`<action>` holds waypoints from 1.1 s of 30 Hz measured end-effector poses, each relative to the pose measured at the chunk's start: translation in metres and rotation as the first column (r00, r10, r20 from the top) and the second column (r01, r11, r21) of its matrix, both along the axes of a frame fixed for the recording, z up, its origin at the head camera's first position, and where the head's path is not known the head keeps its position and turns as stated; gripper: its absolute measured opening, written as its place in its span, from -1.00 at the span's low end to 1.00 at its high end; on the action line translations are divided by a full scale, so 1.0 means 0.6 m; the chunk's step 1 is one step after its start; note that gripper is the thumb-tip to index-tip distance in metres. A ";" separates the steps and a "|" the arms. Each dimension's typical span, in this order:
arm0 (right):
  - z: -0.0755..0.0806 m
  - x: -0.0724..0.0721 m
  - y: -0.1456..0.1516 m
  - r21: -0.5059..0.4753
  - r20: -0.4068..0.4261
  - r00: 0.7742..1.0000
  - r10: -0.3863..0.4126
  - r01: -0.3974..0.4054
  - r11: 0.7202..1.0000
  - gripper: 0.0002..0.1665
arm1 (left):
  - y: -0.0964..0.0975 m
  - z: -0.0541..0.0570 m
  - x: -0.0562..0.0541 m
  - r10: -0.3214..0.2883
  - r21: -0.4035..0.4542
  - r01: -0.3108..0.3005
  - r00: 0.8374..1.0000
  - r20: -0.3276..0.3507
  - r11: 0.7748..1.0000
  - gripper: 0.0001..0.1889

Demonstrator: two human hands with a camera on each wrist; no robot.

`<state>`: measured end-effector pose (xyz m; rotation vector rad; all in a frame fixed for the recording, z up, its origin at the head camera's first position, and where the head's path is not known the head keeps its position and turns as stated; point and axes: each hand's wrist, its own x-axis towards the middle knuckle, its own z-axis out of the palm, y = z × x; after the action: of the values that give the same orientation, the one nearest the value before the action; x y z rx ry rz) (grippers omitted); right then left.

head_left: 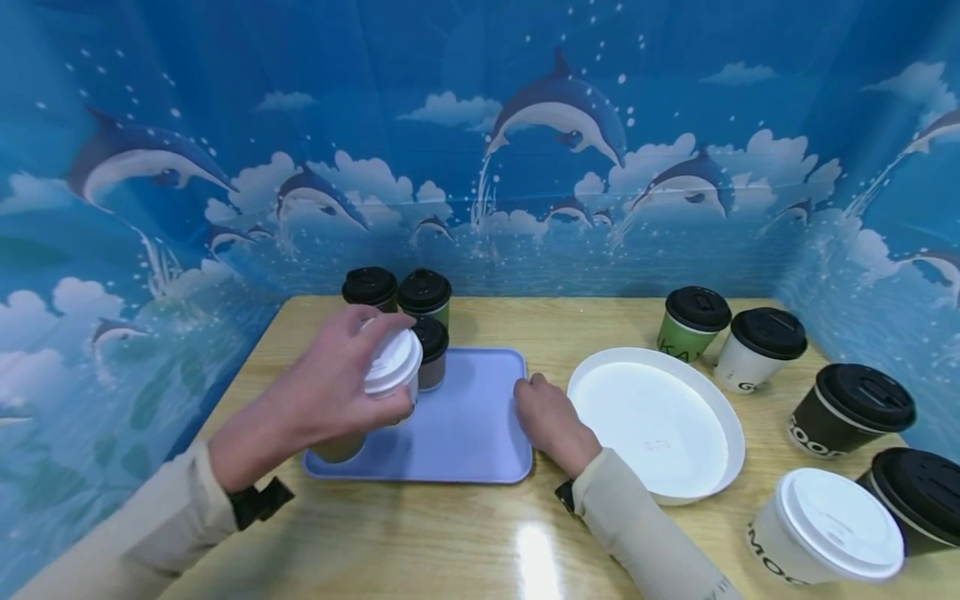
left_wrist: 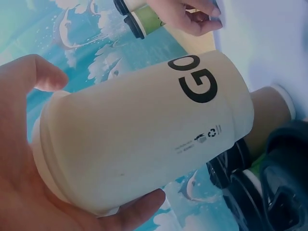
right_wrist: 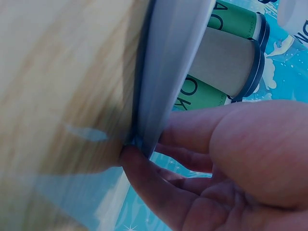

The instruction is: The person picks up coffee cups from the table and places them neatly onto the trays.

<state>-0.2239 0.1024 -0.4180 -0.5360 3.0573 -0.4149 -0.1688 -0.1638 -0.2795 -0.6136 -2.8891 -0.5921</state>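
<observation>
My left hand (head_left: 330, 375) grips a white paper cup (left_wrist: 139, 130) with black lettering round its white lid (head_left: 393, 362), above the left part of a lavender tray (head_left: 472, 425). At the tray's right edge, my right hand (head_left: 551, 421) pinches the rim (right_wrist: 168, 57) between thumb and fingers. A grey-brown cup with a black lid (head_left: 431, 337) stands on the tray just past the held cup. Under the left hand, a brown cup (head_left: 339, 448) shows only partly at the front left corner. Two more black-lidded cups (head_left: 425, 292) stand at the back; the nearer-right one is green.
A round white dish (head_left: 585, 379) lies right of the tray. Along the table's right side stand a green cup (head_left: 684, 333), a white cup with a black lid (head_left: 750, 358), dark cups (head_left: 813, 425) and a white-lidded cup (head_left: 787, 533). Dolphin-printed cloth (head_left: 480, 167) borders the wooden table (head_left: 450, 533).
</observation>
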 end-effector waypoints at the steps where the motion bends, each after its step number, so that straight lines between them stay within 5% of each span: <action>1: 0.001 0.001 0.000 0.000 -0.002 1.000 0.001 -0.001 1.000 -0.85 | 0.002 -0.002 0.000 0.000 -0.008 0.000 1.000 0.005 1.000 -0.22; 17: 0.000 0.002 0.000 -0.011 -0.019 1.000 0.011 -0.011 1.000 -0.83 | 0.023 -0.021 0.003 0.033 -0.114 -0.011 0.981 0.191 0.993 -0.20; 33: -0.003 0.000 0.002 -0.008 -0.013 1.000 0.017 -0.017 1.000 -0.79 | 0.031 -0.042 -0.008 -0.022 -0.227 0.072 0.976 0.216 0.971 -0.30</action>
<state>-0.2237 0.1034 -0.4195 -0.5664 3.0621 -0.4250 -0.1737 -0.1450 -0.3044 -0.6897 -3.1831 -0.3427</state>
